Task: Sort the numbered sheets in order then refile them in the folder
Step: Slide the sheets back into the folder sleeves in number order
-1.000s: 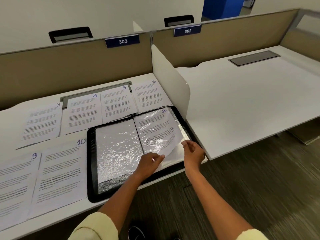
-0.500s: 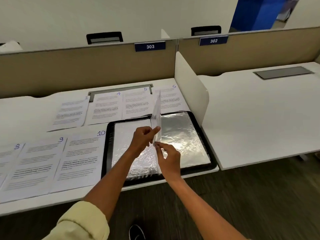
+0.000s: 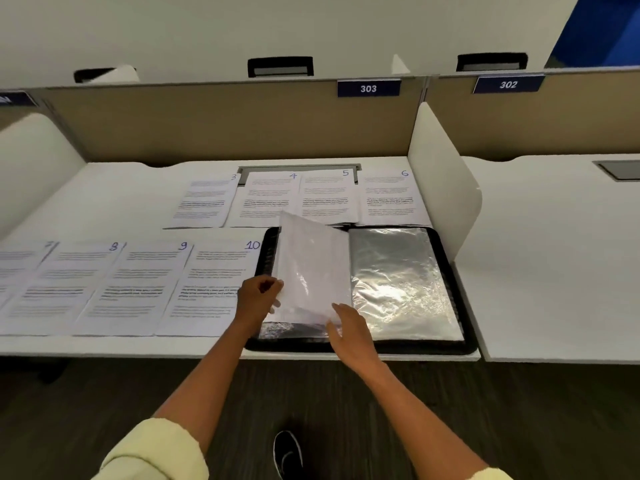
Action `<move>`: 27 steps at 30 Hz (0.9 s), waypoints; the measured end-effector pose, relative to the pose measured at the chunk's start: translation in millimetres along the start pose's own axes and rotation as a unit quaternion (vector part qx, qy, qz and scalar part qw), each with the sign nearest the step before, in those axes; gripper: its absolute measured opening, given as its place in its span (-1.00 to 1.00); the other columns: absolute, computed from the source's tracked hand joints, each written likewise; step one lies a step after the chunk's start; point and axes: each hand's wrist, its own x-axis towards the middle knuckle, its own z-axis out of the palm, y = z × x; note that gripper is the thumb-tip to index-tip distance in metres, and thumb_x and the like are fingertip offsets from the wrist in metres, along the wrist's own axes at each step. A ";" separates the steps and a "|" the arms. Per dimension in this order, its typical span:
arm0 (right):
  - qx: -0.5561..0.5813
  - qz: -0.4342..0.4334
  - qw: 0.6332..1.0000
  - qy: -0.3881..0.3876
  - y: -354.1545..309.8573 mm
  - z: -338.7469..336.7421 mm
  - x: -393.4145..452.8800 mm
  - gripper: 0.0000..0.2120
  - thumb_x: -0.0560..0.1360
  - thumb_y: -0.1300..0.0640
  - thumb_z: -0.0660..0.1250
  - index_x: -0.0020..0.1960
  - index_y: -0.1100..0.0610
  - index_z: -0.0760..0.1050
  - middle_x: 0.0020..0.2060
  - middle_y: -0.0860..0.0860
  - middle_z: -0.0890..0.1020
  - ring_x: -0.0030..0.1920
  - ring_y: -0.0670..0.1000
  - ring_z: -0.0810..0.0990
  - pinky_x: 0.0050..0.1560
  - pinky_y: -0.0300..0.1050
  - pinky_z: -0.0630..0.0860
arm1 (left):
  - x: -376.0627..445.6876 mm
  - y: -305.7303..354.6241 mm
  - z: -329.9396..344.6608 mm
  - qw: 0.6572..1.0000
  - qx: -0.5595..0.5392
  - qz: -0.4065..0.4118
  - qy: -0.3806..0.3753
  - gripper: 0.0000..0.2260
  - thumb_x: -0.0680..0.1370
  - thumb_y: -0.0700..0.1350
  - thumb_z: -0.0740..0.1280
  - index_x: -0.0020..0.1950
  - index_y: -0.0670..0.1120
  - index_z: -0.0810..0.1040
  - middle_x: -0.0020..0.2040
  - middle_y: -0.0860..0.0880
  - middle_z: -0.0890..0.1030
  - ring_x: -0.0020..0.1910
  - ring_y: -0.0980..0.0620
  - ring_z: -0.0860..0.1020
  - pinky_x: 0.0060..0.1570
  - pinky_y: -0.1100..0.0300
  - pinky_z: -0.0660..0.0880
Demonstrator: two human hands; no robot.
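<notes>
My right hand (image 3: 349,329) rests fingers spread on the lower edge of a plastic sleeve (image 3: 313,268) holding a sheet, not gripping it, while my left hand (image 3: 258,299) pinches that sleeve's left edge and holds it tilted up above the left half of the open black folder (image 3: 464,306). The folder lies at the near edge of the white surface (image 3: 104,188), its right page an empty shiny sleeve. Left of it lie sheets 8 (image 3: 69,285), 9 (image 3: 135,289) and 10 (image 3: 207,289); farther back lie sheets 3 (image 3: 204,202), 4 (image 3: 266,199), 5 (image 3: 327,197) and 6 (image 3: 391,199).
</notes>
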 end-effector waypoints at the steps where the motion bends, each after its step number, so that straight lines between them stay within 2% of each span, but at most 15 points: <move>1: -0.019 0.007 0.999 -0.028 7.1 1.1 -1.0 -0.50 0.67 -0.04 0.14 0.57 0.06 0.22 0.55 0.03 0.25 0.55 0.05 0.18 0.55 -0.02 0.13 | -1.4 -8.7 -3.5 1.000 0.002 -0.015 -0.001 -0.92 0.55 -0.11 0.41 -0.04 -0.12 0.62 -0.24 -0.09 0.67 -0.37 0.02 0.62 -0.39 0.22 0.56; 5: -0.108 -0.007 0.991 -0.074 29.4 7.3 -5.0 -0.50 0.66 -0.10 0.16 0.54 0.08 0.29 0.57 0.05 0.20 0.55 0.06 0.16 0.53 -0.05 0.12 | -6.7 -41.9 -13.0 0.996 0.009 -0.084 0.016 -0.88 0.52 -0.12 0.45 -0.12 -0.17 0.64 -0.29 -0.10 0.68 -0.35 -0.02 0.61 -0.27 0.08 0.62; 8: -0.151 -0.024 0.985 -0.078 35.4 9.2 -5.9 -0.52 0.65 -0.11 0.18 0.50 0.06 0.36 0.57 0.04 0.18 0.55 0.07 0.16 0.54 -0.02 0.15 | -11.7 -57.0 -13.5 0.992 0.047 -0.117 0.031 -0.81 0.51 -0.13 0.45 -0.24 -0.21 0.63 -0.39 -0.11 0.64 -0.43 0.02 0.56 -0.39 0.18 0.57; 11: -0.175 -0.038 0.981 -0.074 35.7 9.0 -5.4 -0.53 0.64 -0.12 0.18 0.49 0.05 0.38 0.56 0.03 0.20 0.54 0.07 0.16 0.54 -0.02 0.15 | -14.5 -66.9 -11.1 0.988 0.088 -0.128 0.026 -0.83 0.51 -0.16 0.44 -0.26 -0.19 0.62 -0.35 -0.16 0.64 -0.44 0.02 0.55 -0.41 0.21 0.54; 15: -0.190 -0.043 0.979 -0.066 33.5 6.7 -0.1 -0.56 0.64 -0.13 0.17 0.43 0.04 0.46 0.52 0.04 0.30 0.50 0.09 0.24 0.49 -0.01 0.21 | -11.9 -76.1 -9.9 0.980 0.158 -0.117 0.009 -0.86 0.47 -0.27 0.42 -0.29 -0.14 0.62 -0.25 -0.13 0.66 -0.28 -0.10 0.62 -0.17 0.03 0.62; 17: -0.191 -0.047 0.979 -0.056 32.3 3.2 4.0 -0.58 0.65 -0.12 0.17 0.41 0.05 0.47 0.47 0.04 0.38 0.45 0.09 0.30 0.45 -0.01 0.27 | -10.6 -76.9 -10.9 0.977 0.180 -0.114 0.000 -0.88 0.45 -0.29 0.43 -0.26 -0.11 0.61 -0.20 -0.11 0.66 -0.17 -0.12 0.63 -0.05 -0.05 0.62; 20: -0.161 -0.046 0.985 -0.030 29.0 -3.2 11.3 -0.58 0.65 -0.09 0.18 0.45 0.02 0.41 0.40 0.01 0.47 0.41 0.09 0.35 0.41 0.01 0.30 | -8.4 -76.4 -14.2 0.971 0.205 -0.117 -0.025 -0.84 0.44 -0.30 0.44 -0.16 -0.05 0.56 -0.08 -0.10 0.64 -0.10 -0.09 0.62 0.02 -0.04 0.60; 24: -0.156 -0.065 0.985 0.023 24.0 -3.3 26.3 -0.51 0.63 -0.13 0.20 0.52 0.01 0.32 0.44 0.01 0.43 0.45 0.10 0.33 0.44 0.04 0.28 | 0.9 -84.1 -27.3 0.962 0.240 -0.126 -0.036 -0.81 0.42 -0.27 0.42 -0.03 -0.08 0.52 -0.01 -0.06 0.57 -0.02 -0.05 0.55 0.01 0.07 0.54; 27: -0.169 -0.078 0.981 0.056 15.5 0.0 41.2 -0.43 0.61 -0.18 0.21 0.55 -0.02 0.24 0.52 0.05 0.31 0.52 0.13 0.25 0.48 0.10 0.22 | 13.3 -85.1 -39.2 0.963 0.243 -0.117 -0.012 -0.79 0.46 -0.24 0.39 0.07 -0.10 0.51 0.00 -0.08 0.56 -0.07 -0.03 0.52 -0.09 0.14 0.45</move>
